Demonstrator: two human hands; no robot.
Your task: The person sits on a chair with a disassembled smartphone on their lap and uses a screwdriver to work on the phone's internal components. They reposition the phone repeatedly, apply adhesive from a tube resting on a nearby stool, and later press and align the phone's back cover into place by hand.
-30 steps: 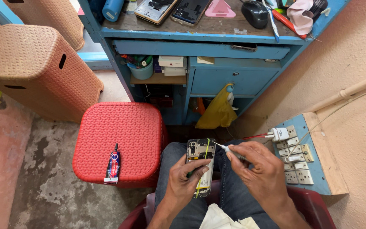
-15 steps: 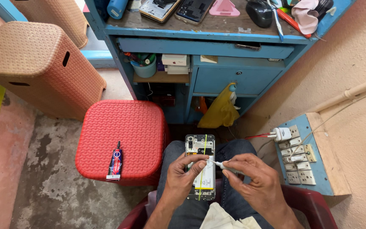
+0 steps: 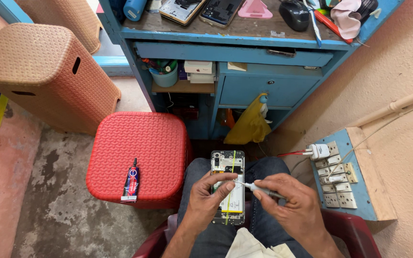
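Observation:
An opened phone (image 3: 227, 165) with its back cover off lies over my lap, showing a battery and circuit board. My left hand (image 3: 207, 200) grips its left edge, thumb across the middle. A thin screwdriver (image 3: 259, 189) is pinched in my right hand (image 3: 290, 205), its tip touching the phone's middle near my left thumb. A small glue tube (image 3: 131, 181) lies on the red plastic stool (image 3: 142, 143) to my left.
A blue wooden desk (image 3: 235, 40) ahead carries phones, a mouse and tools; a yellow bag (image 3: 249, 125) hangs under it. A board of wall sockets (image 3: 338, 177) with a white charger is at right. Orange baskets (image 3: 44, 71) stand at left. A cloth (image 3: 252, 246) rests on my lap.
The screwdriver tip moved from the phone's upper right down to its middle. The phone shifted slightly right on my lap, and my right hand came closer to the left.

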